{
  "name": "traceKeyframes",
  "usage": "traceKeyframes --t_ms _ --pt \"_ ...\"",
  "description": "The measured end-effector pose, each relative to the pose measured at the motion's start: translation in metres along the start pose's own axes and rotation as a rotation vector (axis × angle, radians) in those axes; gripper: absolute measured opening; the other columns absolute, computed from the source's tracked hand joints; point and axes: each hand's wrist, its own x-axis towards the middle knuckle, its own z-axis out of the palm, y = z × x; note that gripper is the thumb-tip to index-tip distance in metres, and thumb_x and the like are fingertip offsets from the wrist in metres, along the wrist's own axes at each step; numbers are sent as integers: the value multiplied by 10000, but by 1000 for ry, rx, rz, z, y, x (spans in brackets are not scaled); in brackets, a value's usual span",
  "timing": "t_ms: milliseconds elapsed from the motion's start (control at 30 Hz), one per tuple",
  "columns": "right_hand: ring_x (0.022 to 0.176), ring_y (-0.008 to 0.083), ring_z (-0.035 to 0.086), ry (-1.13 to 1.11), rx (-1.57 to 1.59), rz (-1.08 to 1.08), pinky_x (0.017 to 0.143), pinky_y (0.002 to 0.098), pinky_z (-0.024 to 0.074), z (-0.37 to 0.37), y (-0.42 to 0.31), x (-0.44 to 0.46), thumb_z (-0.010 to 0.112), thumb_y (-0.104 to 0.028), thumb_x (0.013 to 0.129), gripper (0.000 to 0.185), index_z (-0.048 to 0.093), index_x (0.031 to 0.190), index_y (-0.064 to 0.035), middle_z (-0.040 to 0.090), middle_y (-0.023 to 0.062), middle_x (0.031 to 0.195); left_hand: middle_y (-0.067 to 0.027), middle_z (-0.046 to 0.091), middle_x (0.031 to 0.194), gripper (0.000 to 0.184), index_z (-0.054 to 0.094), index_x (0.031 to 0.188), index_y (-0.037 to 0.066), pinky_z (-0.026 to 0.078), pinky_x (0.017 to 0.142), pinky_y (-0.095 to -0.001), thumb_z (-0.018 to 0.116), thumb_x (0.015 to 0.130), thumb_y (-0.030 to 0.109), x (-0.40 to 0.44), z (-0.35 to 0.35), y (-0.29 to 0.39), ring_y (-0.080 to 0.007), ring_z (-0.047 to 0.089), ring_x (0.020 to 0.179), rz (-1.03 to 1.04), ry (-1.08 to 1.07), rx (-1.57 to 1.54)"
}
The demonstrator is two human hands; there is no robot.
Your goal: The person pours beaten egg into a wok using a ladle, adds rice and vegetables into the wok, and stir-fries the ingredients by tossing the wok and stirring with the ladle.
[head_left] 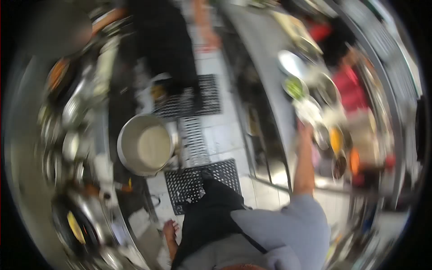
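R hand point(305, 129) at white dish point(307, 110), L hand point(170, 229) low + loose

Head cam view v. blurry from where I sit. My R arm is stretched fwd over the R worktop point(265, 49); R hand is right at the near side of the white dish, fingers smeared, so I can't tell if it's gripping or just touching. Dish sits among other containers: green-filled bowl point(294, 87) just beyond, pale round bowl point(291, 63) past that, metal bowl point(326, 90) to the R, small metal pot point(321, 135) just beside the hand, yellow-filled tub point(336, 139) next to it.

L hand hangs low by my L side, fingers open, slightly curled, well apart from the dish. Big metal pot point(148, 144) is fwd-L, pale inside; can't tell what it stands on. Black pan point(76, 227) w/ yellow food is far L. Co-worker in black point(162, 45) is ahead, near a perforated mat point(209, 92).
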Motion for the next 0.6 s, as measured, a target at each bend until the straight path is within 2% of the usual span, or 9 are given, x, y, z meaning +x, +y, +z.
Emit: traceKeyframes --t_ms 33,67,100,133,200,267,467,500,600 --pt "1149 306 594 -97 14 -39 896 477 548 -7 -11 -8 654 -204 899 431 566 1309 -108 576 136 1321 -145 690 887 329 684 990 -20 525 685 -347 513 963 259 14 6 1 -232 663 794 -279 27 -81" --pt "1156 307 588 -176 148 -12 899 476 544 -8 -19 -14 643 -202 902 434 558 1315 -98 571 140 1325 -110 689 953 375 680 1088 -19 519 630 -315 554 954 307 20 13 -17 -164 638 753 -187 12 14" --pt "1162 309 582 -254 371 90 903 474 540 -12 -30 -20 632 -200 905 438 550 1320 -88 565 145 1329 -90 680 888 389 679 1064 -15 501 640 -310 563 955 340 0 22 54 -148 613 734 -232 -15 -13" --pt "1169 311 575 -302 714 338 906 472 535 -16 -47 -24 621 -197 908 442 542 1326 -78 560 149 1333 -98 643 768 375 672 968 -29 480 597 -326 549 966 325 4 25 59 -166 591 678 -68 -33 110" --pt "1183 314 563 -334 899 579 912 469 527 -20 -82 -37 598 -193 914 450 526 1337 -58 550 158 1341 -90 686 904 356 660 966 -4 521 703 -315 560 967 337 14 44 54 -166 637 788 197 104 118" --pt "1196 318 550 -398 868 599 919 466 519 -31 -118 -55 576 -189 920 459 510 1348 -38 540 166 1349 -122 701 1043 317 622 1175 -28 535 843 -322 606 972 215 13 56 97 -177 660 946 264 69 13" --pt "1237 328 512 -734 868 436 938 455 495 -72 -216 -181 509 -175 938 487 462 1381 22 510 193 1373 -101 699 1037 277 644 1156 7 512 889 -334 582 982 212 -35 65 198 -183 647 981 403 -136 -175" --pt "984 293 610 -814 885 390 708 335 569 -69 -236 -206 530 -161 865 371 508 1201 -5 593 158 1184 -95 697 1022 285 648 1143 0 514 876 -327 581 982 225 -50 59 209 -176 644 970 443 -163 -189" --pt "904 250 632 -1155 895 152 515 304 531 -96 -302 -298 514 -100 850 417 469 1262 -50 591 157 1199 -93 675 1049 345 612 1196 -3 531 839 -321 573 993 274 -86 56 189 -170 638 954 494 -221 -302"
